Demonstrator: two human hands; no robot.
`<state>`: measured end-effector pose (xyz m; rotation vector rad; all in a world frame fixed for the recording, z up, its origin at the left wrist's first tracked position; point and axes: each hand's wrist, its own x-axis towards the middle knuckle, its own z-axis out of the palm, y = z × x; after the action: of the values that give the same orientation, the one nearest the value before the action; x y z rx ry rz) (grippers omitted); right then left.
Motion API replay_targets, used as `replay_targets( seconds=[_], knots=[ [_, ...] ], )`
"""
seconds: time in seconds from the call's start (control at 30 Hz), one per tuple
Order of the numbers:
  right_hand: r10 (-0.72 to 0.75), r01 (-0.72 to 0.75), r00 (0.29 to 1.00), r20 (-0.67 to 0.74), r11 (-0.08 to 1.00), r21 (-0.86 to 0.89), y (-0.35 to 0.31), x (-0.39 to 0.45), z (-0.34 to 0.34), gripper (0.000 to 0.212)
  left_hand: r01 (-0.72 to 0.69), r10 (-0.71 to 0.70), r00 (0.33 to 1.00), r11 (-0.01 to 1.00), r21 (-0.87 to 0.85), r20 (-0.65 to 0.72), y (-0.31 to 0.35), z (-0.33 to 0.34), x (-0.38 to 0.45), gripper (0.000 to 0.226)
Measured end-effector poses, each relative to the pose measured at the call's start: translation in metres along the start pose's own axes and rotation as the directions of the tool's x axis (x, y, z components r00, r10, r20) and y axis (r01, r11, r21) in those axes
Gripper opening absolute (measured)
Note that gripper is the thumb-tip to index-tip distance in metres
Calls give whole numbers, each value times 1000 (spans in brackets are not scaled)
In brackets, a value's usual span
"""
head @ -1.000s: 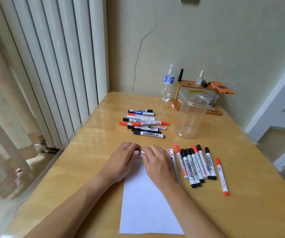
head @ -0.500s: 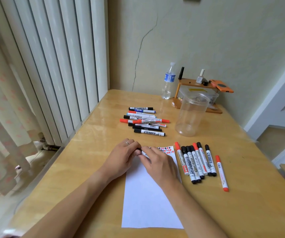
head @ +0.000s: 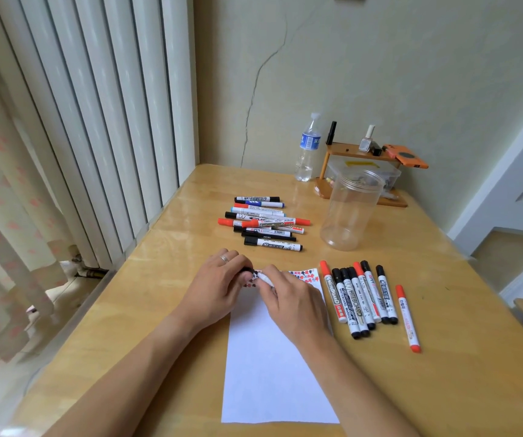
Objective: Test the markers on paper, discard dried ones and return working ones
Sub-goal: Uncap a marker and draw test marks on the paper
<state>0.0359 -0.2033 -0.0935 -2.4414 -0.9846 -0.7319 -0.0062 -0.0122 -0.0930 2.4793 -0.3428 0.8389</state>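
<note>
Both hands met over the far end of the paper (head: 273, 367): the left hand (head: 219, 288) pinched the marker's black cap (head: 247, 271), the right hand (head: 291, 301) gripped the marker (head: 265, 277).

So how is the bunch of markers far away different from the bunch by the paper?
The far pile of markers lies crosswise, partly stacked, and includes blue ones. The row of markers beside the paper points away from the person, side by side, only red and black. Both rest capped on the table.
</note>
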Motion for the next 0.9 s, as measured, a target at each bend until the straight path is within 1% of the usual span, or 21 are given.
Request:
replay_targets(
  seconds=[0.07, 0.13, 0.17, 0.23, 0.3, 0.33, 0.37, 0.4, 0.47, 0.5, 0.53, 0.57, 0.63, 0.67, 0.7, 0.77, 0.8, 0.83, 0.9],
  knots=[
    [36, -35, 999, -9, 998, 50, -1, 1, -6, 29, 108, -106, 993, 992, 70, -43, -5, 1, -1, 20],
    [126, -125, 992, 2, 986, 113, 0, 1, -10, 26, 223, -212, 972, 968, 118, -98, -14, 0, -1, 14],
    [182, -180, 983, -1, 973, 145, 2, 2, -12, 29, 266, -252, 962, 953, 143, -108, -19, 0, 0, 12],
    [263, -254, 965, -7, 938, 236, 4, 1, -16, 30, 337, -327, 941, 921, 195, -84, -27, -1, 0, 10],
    [296, -285, 955, 21, 894, 345, 7, 2, -17, 19, 395, -399, 916, 890, 228, -29, -29, -1, 0, 13],
    [310, -301, 949, 51, 852, 429, 12, 3, -16, 13, 409, -421, 907, 880, 241, -2, -29, 0, 0, 14],
    [332, -325, 939, 89, 777, 539, 16, 4, -15, 12, 410, -428, 903, 876, 254, 19, -28, 1, 1, 17],
    [363, -365, 920, 146, 661, 656, 18, 6, -16, 15, 403, -426, 904, 876, 264, 32, -26, 2, 1, 19],
    [412, -448, 862, 297, 344, 825, 18, 9, -20, 20, 395, -421, 906, 879, 268, 45, -24, 1, 1, 25],
    [421, -481, 827, 373, 184, 857, 18, 10, -22, 25, 395, -423, 904, 880, 264, 57, -24, 0, 0, 30],
    [413, -499, 801, 434, 58, 865, 19, 10, -23, 31, 397, -429, 900, 880, 262, 80, -24, -2, -1, 37],
    [394, -500, 789, 472, -35, 865, 22, 10, -23, 37, 397, -436, 893, 879, 264, 108, -23, -3, -2, 45],
    [364, -481, 787, 497, -143, 865, 25, 10, -24, 45, 402, -450, 881, 875, 267, 148, -21, -6, -5, 59],
    [353, -472, 794, 495, -155, 868, 26, 9, -24, 46, 408, -459, 876, 870, 275, 151, -19, -8, -5, 63],
    [342, -469, 805, 484, -132, 873, 26, 9, -24, 43, 405, -457, 879, 867, 290, 136, -16, -10, -7, 61],
    [340, -491, 817, 466, -14, 871, 24, 9, -22, 33, 322, -366, 927, 889, 325, 85, -10, -13, -13, 46],
    [351, -505, 816, 459, 49, 862, 22, 9, -21, 28, 260, -305, 948, 905, 336, 87, -7, -13, -18, 40],
    [361, -513, 818, 448, 104, 852, 20, 9, -20, 22, 203, -255, 960, 918, 340, 114, -6, -13, -22, 38],
    [376, -519, 828, 416, 231, 823, 16, 8, -16, 7, 149, -219, 955, 938, 315, 202, -6, -11, -28, 45]
  ],
)
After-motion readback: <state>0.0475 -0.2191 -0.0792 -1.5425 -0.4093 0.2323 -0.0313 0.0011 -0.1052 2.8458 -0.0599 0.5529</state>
